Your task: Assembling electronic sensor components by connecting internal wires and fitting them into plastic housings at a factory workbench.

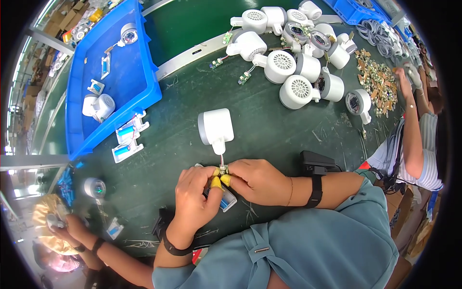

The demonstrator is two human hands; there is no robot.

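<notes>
Near the front of the table, my left hand (192, 190) and my right hand (260, 180) meet with fingertips pinched together. Yellow finger covers are on some of the fingers. Between the tips sits a small green circuit board (223, 169), partly hidden by them. Thin wires run from it to the short stem of a white fan head (219, 126), which lies on its side just beyond. Under my fingers, partly covered, is a white handle half with a blue battery cell (226, 201).
A blue tray (155, 94) with fan parts stands at left; more handle halves with blue batteries (126, 132) lie beside it. Many white fan heads (296, 91) and a pile of small circuit boards (378, 82) are at right. Co-workers sit on both sides.
</notes>
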